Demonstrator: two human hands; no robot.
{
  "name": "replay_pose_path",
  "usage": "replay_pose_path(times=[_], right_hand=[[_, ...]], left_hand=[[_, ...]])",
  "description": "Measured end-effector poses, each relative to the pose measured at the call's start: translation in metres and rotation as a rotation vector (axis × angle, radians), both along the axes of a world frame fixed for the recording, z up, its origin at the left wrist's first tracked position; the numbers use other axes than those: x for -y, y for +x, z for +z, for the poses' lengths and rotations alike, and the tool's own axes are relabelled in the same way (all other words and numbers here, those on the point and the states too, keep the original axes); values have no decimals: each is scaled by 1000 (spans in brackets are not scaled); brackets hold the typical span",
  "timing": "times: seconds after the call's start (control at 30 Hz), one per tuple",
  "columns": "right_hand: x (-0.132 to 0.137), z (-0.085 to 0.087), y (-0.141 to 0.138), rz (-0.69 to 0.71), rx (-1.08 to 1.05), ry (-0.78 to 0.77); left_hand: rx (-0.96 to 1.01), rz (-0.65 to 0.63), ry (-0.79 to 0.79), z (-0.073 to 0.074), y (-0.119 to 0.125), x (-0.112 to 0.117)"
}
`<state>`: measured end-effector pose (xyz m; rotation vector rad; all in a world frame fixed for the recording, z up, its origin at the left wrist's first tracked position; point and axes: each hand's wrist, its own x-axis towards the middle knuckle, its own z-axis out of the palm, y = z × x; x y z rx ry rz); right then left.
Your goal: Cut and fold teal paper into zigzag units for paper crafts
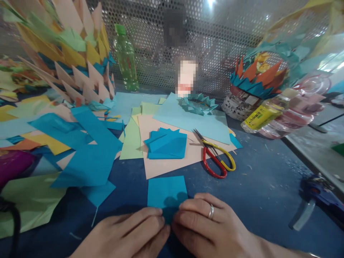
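Observation:
A small blue paper square [167,191] lies on the dark blue table [258,186] right in front of me. My left hand [126,234] and my right hand [215,227], which wears a ring, meet at the square's near edge. The fingertips of both hands pinch and press that edge down. Beyond the square, a stack of folded blue paper pieces [166,143] rests on a peach sheet [166,163]. Red and yellow scissors [216,157] lie shut to the right of that stack.
Loose blue, green and yellow sheets [80,150] cover the left side. A green bottle [125,57] stands at the mesh wall. A paper-decorated basket [251,89] and a yellow-labelled bottle [264,114] sit at the right. A blue glue gun [317,195] lies near right.

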<state>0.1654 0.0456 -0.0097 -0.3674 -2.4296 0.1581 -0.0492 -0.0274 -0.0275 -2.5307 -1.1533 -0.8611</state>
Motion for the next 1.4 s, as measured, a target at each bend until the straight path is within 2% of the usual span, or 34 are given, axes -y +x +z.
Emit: replay_pose_path(times=[0.17,0.3,0.43,0.63,0.73,0.87,0.97,1.1,1.3,1.4], right_hand=[[3,-1,1,76,31,8],[2,1,1,104,13,42],[1,0,0,103,6,48],[2,-1,-1,91,-15,69],[3,1,-1,91,-11,80],[3,5,-1,95,16,73],[3,6,0,101,33,86],[2,7,0,107,39,92],[3,4,0,94,18,81],[4,3,0,90,20,86]], left_hand=[[15,87,-72,12,-7,-7],[-18,184,-236,19,-7,-13],[8,158,-370,21,-9,-17],[62,131,-451,25,-12,-26],[85,110,-415,28,-11,-27],[93,-35,-243,31,-6,-19],[76,5,-213,31,-4,-16],[33,114,-362,28,-6,-20],[79,100,-577,25,-6,-25],[114,98,-622,25,-5,-25]])
